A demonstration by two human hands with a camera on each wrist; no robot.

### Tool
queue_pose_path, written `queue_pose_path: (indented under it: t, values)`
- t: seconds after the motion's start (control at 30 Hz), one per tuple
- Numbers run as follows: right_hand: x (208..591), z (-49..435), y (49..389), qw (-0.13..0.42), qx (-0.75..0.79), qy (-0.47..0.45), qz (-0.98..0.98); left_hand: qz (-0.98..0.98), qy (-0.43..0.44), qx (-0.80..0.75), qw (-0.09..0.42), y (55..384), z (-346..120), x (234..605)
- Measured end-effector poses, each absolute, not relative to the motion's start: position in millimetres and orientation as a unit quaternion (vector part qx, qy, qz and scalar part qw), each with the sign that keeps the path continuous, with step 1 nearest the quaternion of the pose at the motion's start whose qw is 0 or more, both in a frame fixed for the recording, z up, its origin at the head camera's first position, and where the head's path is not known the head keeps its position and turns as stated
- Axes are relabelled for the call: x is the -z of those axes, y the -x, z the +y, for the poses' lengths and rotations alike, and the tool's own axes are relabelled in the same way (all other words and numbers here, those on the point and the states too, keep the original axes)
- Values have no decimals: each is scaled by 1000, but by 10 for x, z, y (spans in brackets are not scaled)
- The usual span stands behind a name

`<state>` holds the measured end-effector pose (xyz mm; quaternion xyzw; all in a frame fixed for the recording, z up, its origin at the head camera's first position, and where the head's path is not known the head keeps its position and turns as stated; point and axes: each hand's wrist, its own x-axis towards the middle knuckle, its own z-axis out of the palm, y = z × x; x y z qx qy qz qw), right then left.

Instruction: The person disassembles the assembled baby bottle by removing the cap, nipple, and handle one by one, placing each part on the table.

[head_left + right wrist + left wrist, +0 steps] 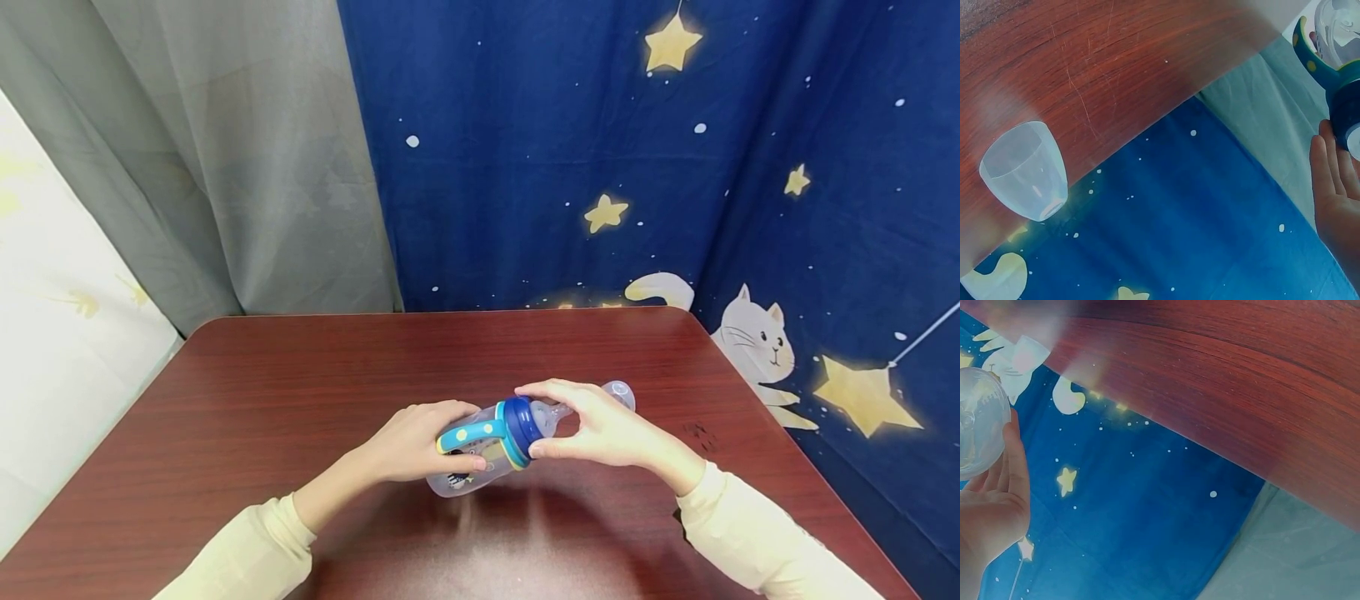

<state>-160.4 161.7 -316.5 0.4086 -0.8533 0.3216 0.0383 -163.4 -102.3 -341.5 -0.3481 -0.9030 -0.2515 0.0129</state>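
Note:
A clear baby bottle with teal handles is held tilted over the table, its nipple end pointing right. My left hand grips the bottle's body near its base, the thumb lying along the near side. My right hand holds the dark blue collar between thumb and fingers, the nipple showing inside the grasp. In the left wrist view, the round base of the bottle sits against the hand. Just beyond my right hand, a clear dome-shaped cap stands on the table, partly hidden by that hand in the head view.
The dark red wooden table has rounded far corners. Behind it hang a grey curtain and a blue curtain with stars and a white cat. A pale curtain hangs at the left.

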Motion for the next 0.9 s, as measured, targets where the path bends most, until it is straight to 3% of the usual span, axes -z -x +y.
queue_pose_path:
  t: [0.9]
  values:
    - [3111,1635,1598,27,-312,-448,-837,-894,363,261,12,1626,-1015,3433]
